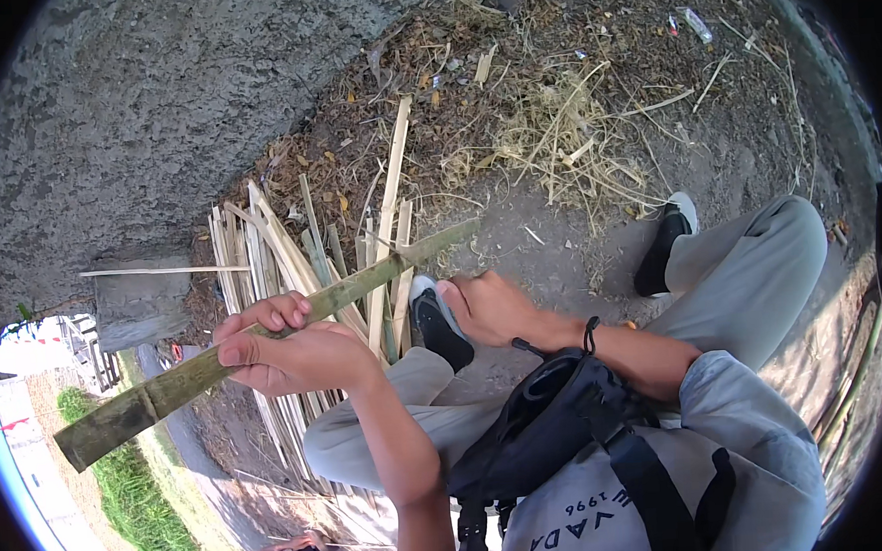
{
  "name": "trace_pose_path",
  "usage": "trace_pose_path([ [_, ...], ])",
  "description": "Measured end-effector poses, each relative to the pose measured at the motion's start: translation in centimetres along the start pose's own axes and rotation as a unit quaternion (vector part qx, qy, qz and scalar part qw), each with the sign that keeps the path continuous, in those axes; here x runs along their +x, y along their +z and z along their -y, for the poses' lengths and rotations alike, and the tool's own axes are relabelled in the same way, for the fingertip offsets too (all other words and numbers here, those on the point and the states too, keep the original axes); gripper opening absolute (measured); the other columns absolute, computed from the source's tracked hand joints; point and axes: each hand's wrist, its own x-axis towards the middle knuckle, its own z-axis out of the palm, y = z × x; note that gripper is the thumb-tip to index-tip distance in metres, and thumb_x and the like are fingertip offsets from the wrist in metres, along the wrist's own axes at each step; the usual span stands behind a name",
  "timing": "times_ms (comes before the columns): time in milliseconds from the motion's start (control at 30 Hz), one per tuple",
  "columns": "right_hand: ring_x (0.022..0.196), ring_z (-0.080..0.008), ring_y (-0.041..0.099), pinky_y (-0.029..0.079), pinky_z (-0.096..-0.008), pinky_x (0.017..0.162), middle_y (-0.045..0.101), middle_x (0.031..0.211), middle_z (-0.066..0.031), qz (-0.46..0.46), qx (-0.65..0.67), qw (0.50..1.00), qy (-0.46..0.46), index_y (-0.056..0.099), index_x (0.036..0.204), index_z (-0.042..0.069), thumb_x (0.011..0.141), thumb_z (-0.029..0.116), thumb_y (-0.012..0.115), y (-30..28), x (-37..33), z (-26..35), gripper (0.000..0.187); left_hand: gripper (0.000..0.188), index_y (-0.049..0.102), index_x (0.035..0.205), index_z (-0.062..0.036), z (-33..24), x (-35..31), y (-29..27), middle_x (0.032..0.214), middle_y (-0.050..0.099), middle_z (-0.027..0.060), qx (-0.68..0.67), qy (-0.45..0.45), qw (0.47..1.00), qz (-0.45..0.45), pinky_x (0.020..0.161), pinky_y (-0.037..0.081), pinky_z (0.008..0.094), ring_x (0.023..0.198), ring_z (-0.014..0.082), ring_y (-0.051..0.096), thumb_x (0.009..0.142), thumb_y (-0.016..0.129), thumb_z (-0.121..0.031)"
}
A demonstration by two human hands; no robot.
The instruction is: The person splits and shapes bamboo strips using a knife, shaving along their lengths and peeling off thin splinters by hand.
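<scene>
head view: my left hand [283, 352] is wrapped round a greenish bamboo length [357, 283], which slants up to the right in front of me. my right hand [490, 308], curled, sits just beside its upper end; cannot tell if it grasps anything. pale split strips [290, 245] heaped beneath, near my left shoe [439, 320].

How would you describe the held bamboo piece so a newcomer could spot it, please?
Start at the rough grey surface at upper left, then find the pile of split strips below it. Crossing in front, gripped by the left hand, is the bamboo piece; its ringed, mottled green-brown skin sets it apart from the mostly pale strips.
</scene>
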Motion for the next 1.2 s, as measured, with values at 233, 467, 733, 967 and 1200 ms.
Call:
trace_pose_path([
  [233,0.065,-0.0492,0.058,0.048,-0.0533,0.064,0.059,0.067,-0.0289,0.008,-0.004,0.999,-0.048,0.06,0.085,-0.002,0.099,0.029,0.039,0.9,0.2,-0.7,0.04,0.036,0.039,0.118,-0.0017,0.0,-0.6,0.5,0.069,0.04,0.0031,0.042,0.041,0.997,0.049,0.055,0.037,0.0238,0.057,0.01,0.039,0.102,0.041,-0.034],
  [467,0.067,-0.0493,0.059,0.048,-0.0536,0.065,0.058,0.066,-0.031,0.039,0.018,0.999,-0.012,0.062,0.086,-0.003,0.099,0.029,0.038,0.1,-0.7,0.9,0.041,0.036,0.034,0.127,0.0012,0.5,-1.1,0.1,0.068,0.039,0.0017,0.062,0.075,0.995,0.031,0.05,0.034,0.0236,0.055,0.0087,0.037,0.103,0.041,-0.025],
  [733,0.06,-0.0481,0.058,0.047,-0.0537,0.062,0.056,0.061,-0.0295,0.012,0.008,0.997,0.077,0.062,0.084,-0.004,0.099,0.029,0.04,0.2,0.1,-2.7,0.043,0.032,0.044,0.101,-0.0032,1.9,-0.3,-2.9,0.064,0.036,0.0029,-0.129,0.044,0.981,0.141,0.044,0.031,0.0248,0.048,0.0102,0.033,0.1,0.043,-0.035],
  [967,0.061,-0.0492,0.057,0.048,-0.0533,0.063,0.054,0.058,-0.0301,0.02,0.021,0.999,-0.044,0.061,0.072,-0.006,0.099,0.031,0.041,-3.1,-0.1,3.1,0.05,0.052,0.042,0.077,-0.0064,1.2,1.0,-3.5,0.053,0.034,0.0032,-0.324,-0.052,0.877,0.352,0.043,0.032,0.0302,0.04,0.0128,0.029,0.098,0.036,-0.054],
  [1200,0.06,-0.0493,0.056,0.048,-0.0521,0.061,0.052,0.057,-0.031,0.054,-0.008,0.998,0.007,0.059,0.066,-0.006,0.099,0.031,0.042,-3.5,0.4,2.5,0.053,0.042,0.036,0.059,-0.0112,1.7,1.5,-3.7,0.039,0.032,-0.0011,-0.333,-0.089,0.862,0.371,0.038,0.031,0.0288,0.031,0.0109,0.026,0.092,0.05,-0.031],
])
